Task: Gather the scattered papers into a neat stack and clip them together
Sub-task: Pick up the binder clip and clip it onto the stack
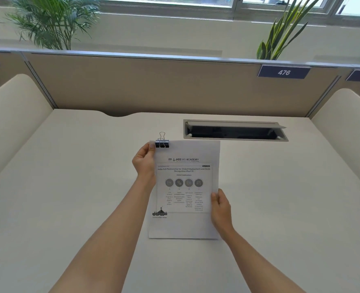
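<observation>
White paper, a squared-up stack of sheets point(184, 187), sits at the middle of the desk point(79, 187), printed side up with its long edges running near to far. A black binder clip point(162, 143) bites the far left corner, its wire loops standing up past the far edge. Whether the stack lies flat on the desk or is lifted a little off it, I cannot tell.

The left hand point(145, 163) pinches the far left corner just beside the clip, thumb on top. The right hand point(220, 206) holds the right edge towards the near end, thumb over the top sheet and fingers curled under.

Paper like this is light and floppy. It will probably sag if held by one corner, and the loose corners can fan out away from the clip. The clipped corner looks the safest place to hold, with a second hand under the opposite edge. The clipping appears done.

Farther off, an open cable hatch point(235, 131) is let into the desk on the right. Behind it stands a beige partition point(153, 85) with a number plate point(284, 72), and beyond that are two plants point(48, 20) under a window.
</observation>
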A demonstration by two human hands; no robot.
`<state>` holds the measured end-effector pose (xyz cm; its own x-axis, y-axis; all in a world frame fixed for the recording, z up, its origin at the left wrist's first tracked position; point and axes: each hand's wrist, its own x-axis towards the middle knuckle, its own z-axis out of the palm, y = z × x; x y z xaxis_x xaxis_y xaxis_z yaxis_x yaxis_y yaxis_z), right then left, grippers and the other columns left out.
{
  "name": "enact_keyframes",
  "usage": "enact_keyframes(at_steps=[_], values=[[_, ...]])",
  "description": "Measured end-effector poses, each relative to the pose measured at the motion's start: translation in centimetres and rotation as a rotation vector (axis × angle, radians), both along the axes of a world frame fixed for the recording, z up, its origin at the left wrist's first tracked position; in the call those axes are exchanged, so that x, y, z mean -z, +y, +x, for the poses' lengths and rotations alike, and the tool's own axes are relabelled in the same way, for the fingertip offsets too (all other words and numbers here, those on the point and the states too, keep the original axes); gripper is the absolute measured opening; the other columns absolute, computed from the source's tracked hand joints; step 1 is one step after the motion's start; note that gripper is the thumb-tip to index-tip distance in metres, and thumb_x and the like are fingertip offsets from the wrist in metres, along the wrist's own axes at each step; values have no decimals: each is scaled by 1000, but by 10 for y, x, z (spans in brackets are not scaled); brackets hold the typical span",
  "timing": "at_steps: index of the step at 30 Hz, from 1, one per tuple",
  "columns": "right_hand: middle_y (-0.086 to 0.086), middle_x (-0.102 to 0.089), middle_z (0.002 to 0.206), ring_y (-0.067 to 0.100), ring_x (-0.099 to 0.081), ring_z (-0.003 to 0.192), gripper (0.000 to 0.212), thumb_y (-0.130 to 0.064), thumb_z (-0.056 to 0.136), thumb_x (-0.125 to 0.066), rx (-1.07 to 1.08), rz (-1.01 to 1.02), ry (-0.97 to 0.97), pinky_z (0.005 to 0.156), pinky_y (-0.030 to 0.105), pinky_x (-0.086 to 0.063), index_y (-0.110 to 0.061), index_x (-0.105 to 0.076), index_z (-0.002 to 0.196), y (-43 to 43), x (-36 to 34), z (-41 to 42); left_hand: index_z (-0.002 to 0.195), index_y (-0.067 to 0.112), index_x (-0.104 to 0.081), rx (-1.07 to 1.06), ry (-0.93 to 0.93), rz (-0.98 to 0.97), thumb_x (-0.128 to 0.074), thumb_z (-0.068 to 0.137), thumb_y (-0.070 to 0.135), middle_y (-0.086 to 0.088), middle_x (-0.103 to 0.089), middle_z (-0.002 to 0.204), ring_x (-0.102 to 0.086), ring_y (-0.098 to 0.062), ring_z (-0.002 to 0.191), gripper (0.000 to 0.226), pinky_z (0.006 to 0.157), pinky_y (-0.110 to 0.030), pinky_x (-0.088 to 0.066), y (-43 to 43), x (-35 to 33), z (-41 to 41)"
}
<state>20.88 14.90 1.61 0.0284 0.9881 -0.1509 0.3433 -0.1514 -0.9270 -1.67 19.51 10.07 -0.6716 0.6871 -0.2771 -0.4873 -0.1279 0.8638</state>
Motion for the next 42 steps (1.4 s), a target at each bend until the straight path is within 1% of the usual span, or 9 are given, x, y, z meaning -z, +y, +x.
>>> enact_keyframes(at_steps=[2, 7, 11, 16, 18, 22, 27, 37, 42], values=[[-3, -49, 69, 15, -43, 64, 25, -18, 100, -39, 34, -2, 10, 63, 32, -35, -11, -42, 76, 3, -4, -1, 98, 10, -70, 22, 14, -25, -64, 91, 21, 1, -69, 83, -62, -13, 72, 14, 77, -32, -56, -2, -1, -2], [0, -51, 70, 17, -43, 66, 22, -16, 98, -40, 55, -23, 22, 63, 31, -34, -6, -42, 79, 3, -9, -7, 109, 13, -60, 240, 176, -244, -43, 98, 43, 1, -67, 96, -61, -16, 86, 36, 72, -28, -49, -19, 15, -6], [-6, -61, 76, 13, -54, 67, 19, -15, 98, -41, 58, -42, 38, 60, 28, -41, -21, -51, 84, 2, -15, -16, 132, 8, -44, 355, 443, -473, -50, 97, 32, -13, -58, 126, -58, -29, 110, 42, 92, -37, -47, -49, 47, 6], [-12, -60, 84, 17, -57, 79, 14, -17, 100, -39, 14, -97, 3, 63, 27, -42, -23, -51, 95, -1, -12, -26, 136, 9, -39, 361, 585, -664, -56, 91, 15, -10, -57, 129, -58, -29, 108, 49, 81, -32, -47, -97, 77, 19], [-5, -62, 90, 22, -59, 85, 13, -17, 100, -39, -22, -126, -18, 65, 29, -42, -19, -51, 101, -1, -10, -31, 138, 6, -40, 357, 637, -676, -57, 89, 9, -13, -54, 131, -56, -30, 114, 51, 91, -36, -48, -105, 82, 16], [5, -65, 110, 24, -60, 95, 22, -22, 98, -46, -68, -185, -122, 78, 33, -47, -16, -52, 118, -3, -8, -40, 144, 6, -33, 383, 676, -689, -58, 89, 6, -15, -46, 137, -53, -28, 114, 60, 82, -25, -46, -117, 83, 6], [-1, -60, 124, 22, -57, 112, 45, -24, 89, -58, -77, -163, -318, 91, 35, -45, -18, -46, 132, -8, -5, -33, 150, 13, -17, 462, 905, -884, -64, 86, 39, -11, -20, 151, -21, -35, 136, 84, 109, -45, -25, -128, 86, 1], [-8, -21, 149, 16, -28, 137, 81, -55, 68, -72, -498, -8, -573, 113, 39, -15, -38, -35, 139, -31, 1, 20, 149, 42, 3, 751, 1101, -711, -61, 68, 74, 5, 5, 159, 12, -18, 146, 108, 118, -42, 2, -178, 113, -14], [-12, -12, 152, 14, -18, 138, 81, -57, 62, -75, -673, 64, -582, 116, 38, -17, -44, -39, 134, -38, 5, 38, 146, 50, 7, 872, 1216, -686, -58, 63, 80, 9, 15, 159, 20, -15, 146, 110, 119, -40, 4, -192, 116, -25]])
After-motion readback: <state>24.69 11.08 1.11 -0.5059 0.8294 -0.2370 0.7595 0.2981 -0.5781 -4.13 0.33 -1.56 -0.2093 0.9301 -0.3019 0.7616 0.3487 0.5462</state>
